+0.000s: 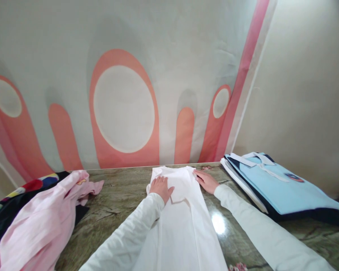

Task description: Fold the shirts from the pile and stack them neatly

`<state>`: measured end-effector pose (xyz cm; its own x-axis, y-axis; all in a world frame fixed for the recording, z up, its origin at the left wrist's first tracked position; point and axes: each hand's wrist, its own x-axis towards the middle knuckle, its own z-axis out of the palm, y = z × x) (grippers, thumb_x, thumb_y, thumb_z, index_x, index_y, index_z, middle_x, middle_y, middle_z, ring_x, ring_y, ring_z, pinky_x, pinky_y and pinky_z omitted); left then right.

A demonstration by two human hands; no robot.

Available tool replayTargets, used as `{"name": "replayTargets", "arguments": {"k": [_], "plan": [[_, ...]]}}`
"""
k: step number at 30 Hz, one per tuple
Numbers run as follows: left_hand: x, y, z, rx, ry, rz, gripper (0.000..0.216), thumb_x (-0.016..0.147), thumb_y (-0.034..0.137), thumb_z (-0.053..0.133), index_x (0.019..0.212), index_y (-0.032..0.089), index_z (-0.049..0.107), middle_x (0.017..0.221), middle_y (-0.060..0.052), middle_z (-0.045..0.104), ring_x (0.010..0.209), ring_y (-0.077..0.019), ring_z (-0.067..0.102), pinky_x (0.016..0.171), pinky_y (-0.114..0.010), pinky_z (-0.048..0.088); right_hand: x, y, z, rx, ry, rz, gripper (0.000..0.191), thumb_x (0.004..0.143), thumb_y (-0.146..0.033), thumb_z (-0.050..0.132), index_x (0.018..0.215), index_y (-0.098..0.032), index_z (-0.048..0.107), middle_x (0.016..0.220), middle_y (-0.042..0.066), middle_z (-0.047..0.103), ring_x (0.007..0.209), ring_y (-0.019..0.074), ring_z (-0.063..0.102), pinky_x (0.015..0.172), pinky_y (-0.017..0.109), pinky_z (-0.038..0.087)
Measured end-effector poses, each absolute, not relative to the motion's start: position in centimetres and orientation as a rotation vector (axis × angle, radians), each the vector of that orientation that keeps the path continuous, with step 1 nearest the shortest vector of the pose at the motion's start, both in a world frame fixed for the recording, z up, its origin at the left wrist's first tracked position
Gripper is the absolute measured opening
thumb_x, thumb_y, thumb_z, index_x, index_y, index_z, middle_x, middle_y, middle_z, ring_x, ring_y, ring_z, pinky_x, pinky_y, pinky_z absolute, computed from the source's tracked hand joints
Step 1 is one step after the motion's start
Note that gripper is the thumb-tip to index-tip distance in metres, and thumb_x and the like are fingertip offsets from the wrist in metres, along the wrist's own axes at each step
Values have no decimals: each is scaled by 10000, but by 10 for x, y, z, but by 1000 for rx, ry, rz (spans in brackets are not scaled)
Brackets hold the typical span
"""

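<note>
Head: pink garment, blue stack flank white garment.

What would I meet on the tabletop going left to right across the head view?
Pink garment → white garment, with the left hand on it and the right hand at its right edge → light-blue garment.

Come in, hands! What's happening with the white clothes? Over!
Left hand on white garment; right hand at its edge. White garment laid out on table. Pink garment left, light-blue clothing right, both apart from it. Over.
</note>
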<state>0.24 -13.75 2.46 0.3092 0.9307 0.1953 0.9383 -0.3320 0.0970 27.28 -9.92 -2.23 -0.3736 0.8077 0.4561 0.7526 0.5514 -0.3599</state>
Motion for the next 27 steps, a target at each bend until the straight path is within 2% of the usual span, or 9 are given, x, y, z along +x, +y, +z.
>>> {"name": "replayTargets", "arguments": {"k": [3, 7, 10, 14, 16, 19, 22, 27], "plan": [[2, -134, 20, -2555, -1836, -388, 619, 748, 522, 481, 1246, 160, 416, 1298, -124, 421, 1247, -283, 277, 1020, -428, 184, 275, -97, -24, -1271, -2184, 159, 391, 844, -245, 366, 1204, -164, 495, 1264, 85, 483, 1174, 194, 423, 1007, 383, 312], [1, -130, 22, -2586, -1953, -460, 757, 611, 540, 618, 1278, 278, 374, 1314, -56, 414, 1259, -270, 254, 1009, -422, 211, 278, -93, -27, -1313, -2142, 222, 404, 848, -204, 323, 1217, -157, 480, 1257, 86, 490, 1169, 192, 430, 1003, 386, 316], [-1, -124, 27, -2593, -2022, -482, 865, 514, 567, 670, 1283, 326, 356, 1310, -30, 418, 1240, -279, 276, 980, -440, 249, 279, -91, -28, -1339, -2124, 251, 406, 841, -191, 332, 1220, -162, 475, 1248, 87, 498, 1157, 198, 441, 992, 390, 327], [-3, -119, 29, -2599, -2052, -487, 909, 423, 611, 692, 1244, 348, 407, 1259, -25, 461, 1180, -308, 339, 936, -452, 289, 279, -90, -27, -1362, -2117, 254, 397, 836, -189, 355, 1215, -184, 475, 1241, 74, 505, 1146, 201, 451, 982, 391, 333], [-2, -118, 28, -2564, -2077, -536, 863, 435, 641, 671, 1212, 341, 445, 1231, -37, 480, 1154, -311, 364, 922, -444, 297, 279, -91, -27, -1365, -2120, 253, 398, 826, -188, 377, 1212, -197, 475, 1239, 69, 507, 1140, 208, 455, 977, 398, 335], [1, -116, 24, -2451, -2118, -649, 625, 602, 629, 571, 1134, 308, 508, 1146, -45, 534, 1086, -290, 430, 883, -419, 323, 279, -92, -26, -1367, -2128, 246, 404, 816, -205, 408, 1215, -203, 470, 1240, 71, 506, 1137, 218, 456, 973, 402, 336], [4, -114, 20, -2377, -2124, -679, 444, 714, 510, 523, 1087, 269, 521, 1058, -45, 579, 1024, -267, 477, 834, -383, 351, 278, -92, -26, -1366, -2129, 233, 405, 817, -243, 424, 1218, -200, 466, 1236, 76, 509, 1132, 223, 459, 970, 400, 337], [5, -118, 23, -2413, -2090, -688, 357, 750, 341, 517, 1099, 281, 475, 945, 0, 620, 981, -214, 517, 821, -323, 352, 278, -93, -25, -1369, -2139, 214, 414, 814, -282, 440, 1217, -192, 468, 1224, 86, 517, 1122, 231, 467, 963, 399, 341]]}}
